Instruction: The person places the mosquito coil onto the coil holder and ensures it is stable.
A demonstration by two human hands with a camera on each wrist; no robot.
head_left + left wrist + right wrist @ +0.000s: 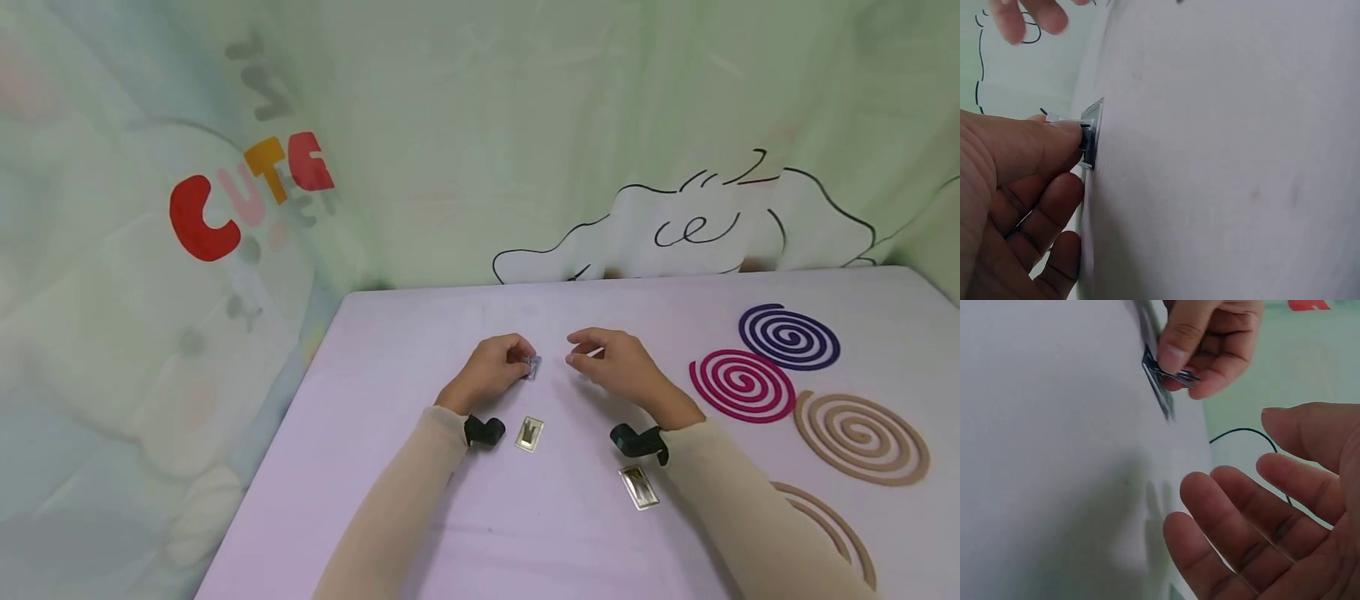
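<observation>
My left hand (491, 365) pinches the raised flap of a small silvery rectangular metal plate (1092, 134) between thumb and fingers. The plate lies against the table, with its flap standing up from it. To the right, my right hand (618, 362) hovers above the tabletop, holding nothing. Its fingers are spread and slightly bent in the right wrist view, apart from the plate. Two similar shiny rectangular plates lie nearer to me: one plate (528, 434) close to the left wrist, the other plate (638, 487) below the right wrist.
Flat spiral coils lie on the table's right side: a navy spiral (791, 337), a magenta spiral (742, 382) and a tan spiral (859, 432). Another tan spiral (853, 533) is partly covered by my right sleeve. A printed curtain (450, 150) hangs behind the table's far edge.
</observation>
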